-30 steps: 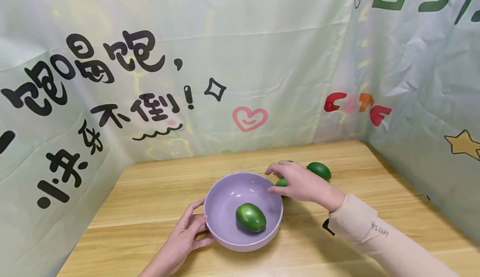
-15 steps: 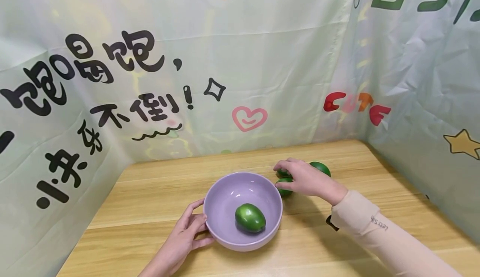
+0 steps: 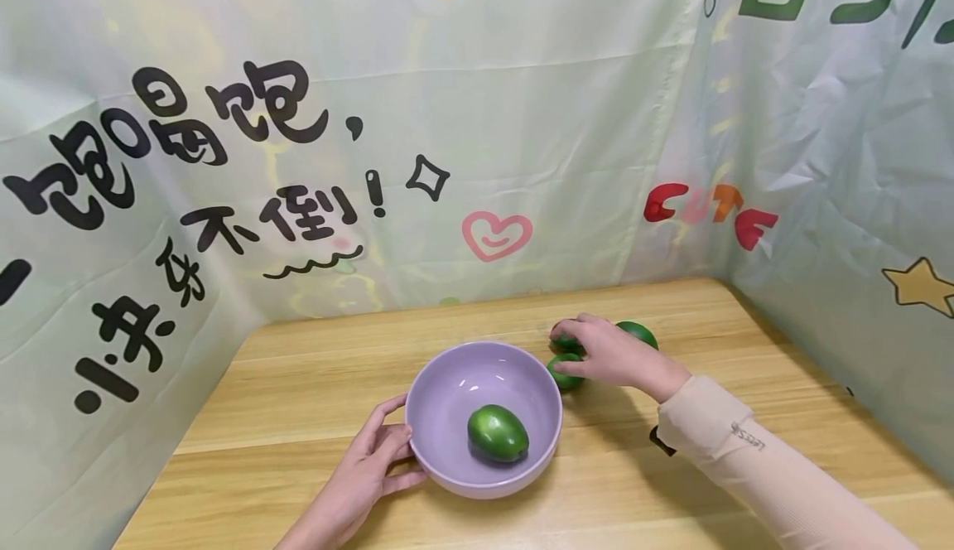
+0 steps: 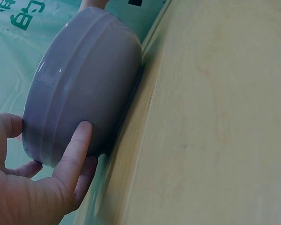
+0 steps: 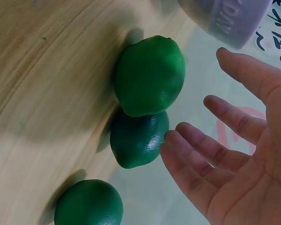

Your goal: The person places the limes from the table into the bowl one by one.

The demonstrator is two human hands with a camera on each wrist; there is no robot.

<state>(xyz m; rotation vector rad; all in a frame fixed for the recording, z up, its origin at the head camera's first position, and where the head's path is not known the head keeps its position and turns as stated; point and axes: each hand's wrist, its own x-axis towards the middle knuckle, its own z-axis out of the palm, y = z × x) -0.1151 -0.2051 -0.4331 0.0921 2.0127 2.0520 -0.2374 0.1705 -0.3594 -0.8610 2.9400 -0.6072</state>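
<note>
A glossy purple bowl (image 3: 440, 417) stands on the table with one green lime (image 3: 498, 432) lying inside. My left hand (image 3: 368, 455) touches the bowl's left side; in the left wrist view its spread fingertips (image 4: 79, 136) rest against the outer wall. Over the limes just right of the bowl hovers my right hand (image 3: 619, 353), fingers loosely spread and holding nothing. Beneath it are a bright green lime (image 5: 150, 77) close to the bowl and a darker lime (image 5: 138, 138) right behind that one. A third lime (image 3: 638, 335) lies farther right, partly hidden by the hand.
The wooden table (image 3: 313, 384) runs back to a pale printed cloth (image 3: 581, 161) hanging behind and along both sides. A small black object (image 3: 661, 441) shows beneath the right sleeve (image 3: 708, 417).
My right hand has drawn back slightly to the right from the bowl's rim, uncovering more of the two nearer limes. The left hand and the bowl have stayed where they were.
</note>
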